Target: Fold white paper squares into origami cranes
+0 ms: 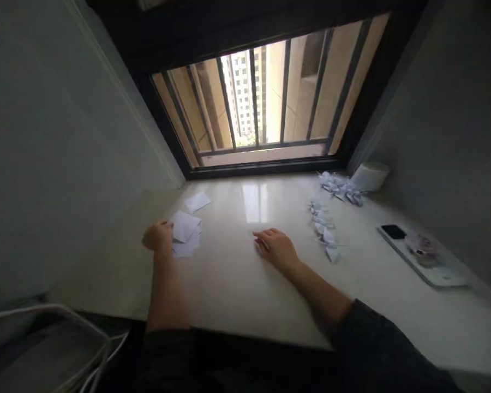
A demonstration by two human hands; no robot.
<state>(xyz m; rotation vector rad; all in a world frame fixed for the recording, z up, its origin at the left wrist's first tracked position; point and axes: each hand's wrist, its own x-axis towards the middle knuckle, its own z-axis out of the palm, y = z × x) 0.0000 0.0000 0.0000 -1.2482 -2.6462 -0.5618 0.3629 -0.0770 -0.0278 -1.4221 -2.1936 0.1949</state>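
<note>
At the left of the sill, my left hand pinches the left edge of a white paper square. More white paper sheets lie under it in a loose pile, with a separate paper piece just behind. My right hand rests over the middle of the pale surface, fingers loosely bent and slightly apart, nothing visible in them. To its right runs a row of small folded paper pieces with pointed tips. A second heap of folded paper pieces lies farther back.
A white roll-like object stands beside the back heap. A white tray-like thing at the right carries a dark-screened device and a pinkish item. A barred window closes the back of the glossy sill. White cables hang at lower left.
</note>
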